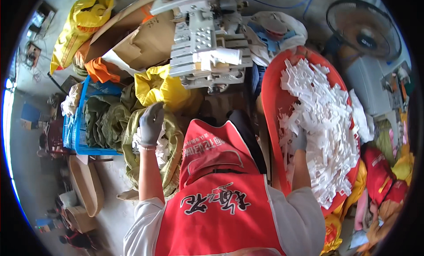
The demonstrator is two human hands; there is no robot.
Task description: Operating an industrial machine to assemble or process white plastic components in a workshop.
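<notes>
My left hand (151, 124), in a grey glove, is above an olive woven sack (177, 145) with its mouth rolled down. White pieces (162, 146) show inside that sack, below and beside the hand. Its fingers look curled together, and whatever they may hold is hidden. On the other side, my right hand (300, 140), also gloved in grey, reaches into a long red tub (274, 90). A heap of small white plastic-looking pieces (329, 123) fills the tub, and the fingers of this hand are lost among them.
Ahead stands a metal machine (203, 39) with a slatted bed. A yellow sack (161, 86), a blue crate (81, 132) of olive sacks and a cardboard box (145, 41) are at the left. A fan (364, 33) stands far right, beyond the tub. Coloured bags (380, 167) lie right.
</notes>
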